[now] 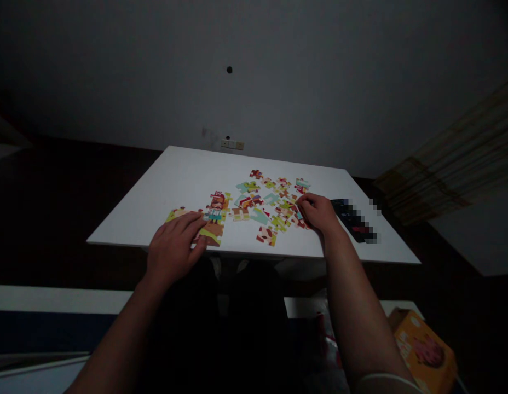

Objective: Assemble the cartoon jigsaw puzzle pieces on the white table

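Note:
My left hand [174, 249] lies with its fingers spread over the lower edge of a partly joined jigsaw puzzle [215, 216], which shows a cartoon figure in a red hat. A loose heap of colourful puzzle pieces [270, 205] is scattered to the right of it on a white table [155, 208]. My right hand [316, 212] rests at the heap's right edge with curled fingers among the pieces. Whether those fingers pinch a piece is hidden.
A dark, pixelated flat object [353, 220] lies on the table to the right of my right hand. An orange cardboard box [425, 350] sits low at the right, below the table. A curtain [438, 169] hangs at the right, and a wall [254, 71] stands behind the table.

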The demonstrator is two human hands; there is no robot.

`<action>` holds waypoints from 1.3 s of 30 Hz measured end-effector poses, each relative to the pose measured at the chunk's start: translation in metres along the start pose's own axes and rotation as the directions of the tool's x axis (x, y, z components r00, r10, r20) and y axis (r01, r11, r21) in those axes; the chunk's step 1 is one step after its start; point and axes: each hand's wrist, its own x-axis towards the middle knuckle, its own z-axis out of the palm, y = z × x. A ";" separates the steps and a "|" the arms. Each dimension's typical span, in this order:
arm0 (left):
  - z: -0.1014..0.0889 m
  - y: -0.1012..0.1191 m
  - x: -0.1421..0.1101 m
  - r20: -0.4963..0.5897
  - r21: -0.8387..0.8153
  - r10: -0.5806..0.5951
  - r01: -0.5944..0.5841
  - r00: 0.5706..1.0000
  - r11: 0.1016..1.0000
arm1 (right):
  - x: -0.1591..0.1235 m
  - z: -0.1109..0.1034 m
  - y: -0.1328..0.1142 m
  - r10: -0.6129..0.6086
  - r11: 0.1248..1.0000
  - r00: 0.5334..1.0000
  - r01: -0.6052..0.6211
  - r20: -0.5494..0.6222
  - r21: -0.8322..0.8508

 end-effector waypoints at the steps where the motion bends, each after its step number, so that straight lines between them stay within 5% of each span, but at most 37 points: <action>1: 0.000 0.000 0.000 0.001 -0.001 -0.001 0.001 1.000 1.000 | 0.000 0.000 0.000 -0.001 1.000 1.000 0.001 -0.002 0.003; 39: 0.001 -0.001 0.000 0.002 -0.005 0.001 -0.001 1.000 1.000 | 0.000 -0.002 -0.001 0.022 1.000 1.000 -0.022 0.018 -0.022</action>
